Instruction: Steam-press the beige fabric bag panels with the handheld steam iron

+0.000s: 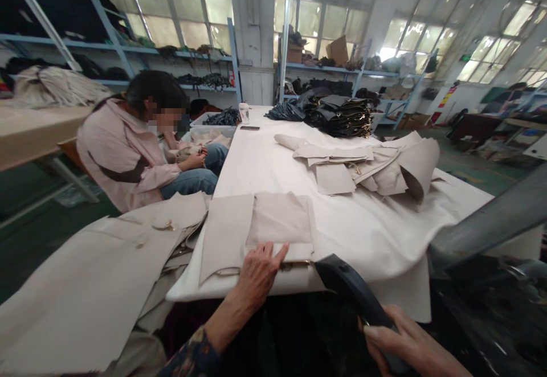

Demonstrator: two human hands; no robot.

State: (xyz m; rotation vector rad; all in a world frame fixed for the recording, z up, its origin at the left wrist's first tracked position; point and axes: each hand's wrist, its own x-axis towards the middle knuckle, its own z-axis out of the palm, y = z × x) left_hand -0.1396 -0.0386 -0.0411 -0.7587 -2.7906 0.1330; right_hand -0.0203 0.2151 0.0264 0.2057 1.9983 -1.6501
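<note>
My left hand presses on the near edge of a beige leather-like panel, fingers stretched out and resting flat. A smaller beige piece lies over the right part of that panel, and a strip of metal shows along the near edge. My right hand is closed around a black stapler-like hand tool with a long curved body. The tool's front end points at the panel's near right corner; whether it touches the panel I cannot tell. Its lower handle is partly hidden by my fingers.
Large beige panels are stacked at my left. Farther back on the white-covered table lie a heap of beige pieces and a black pile. A co-worker sits at the left. A grey metal arm slants in from the right.
</note>
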